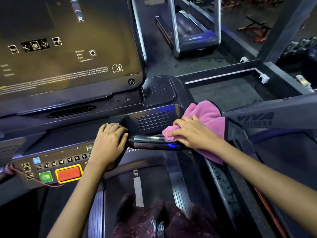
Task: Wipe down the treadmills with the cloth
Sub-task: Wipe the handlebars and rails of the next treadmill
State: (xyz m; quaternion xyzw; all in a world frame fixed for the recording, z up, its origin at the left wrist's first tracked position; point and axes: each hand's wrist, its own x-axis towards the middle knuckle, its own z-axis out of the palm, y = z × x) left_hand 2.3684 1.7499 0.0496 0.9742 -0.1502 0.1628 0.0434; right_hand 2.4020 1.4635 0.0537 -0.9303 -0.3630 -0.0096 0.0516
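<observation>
I stand on a dark treadmill [151, 121] with a big console screen [68, 48] at upper left. A pink cloth [207, 114] lies bunched over the right end of the shiny handlebar grip [151, 141]. My right hand [192, 133] presses the cloth onto the grip, fingers curled over its folds. To the left, my left hand [109, 140] wraps around the bend of the handlebar beside the speaker grille.
Below the screen is a button panel with a green key [45, 176] and a red stop key [68, 173]. A red cord [25, 176] trails from its left. The right side rail [274, 117] carries a logo. Another treadmill [193, 31] stands behind.
</observation>
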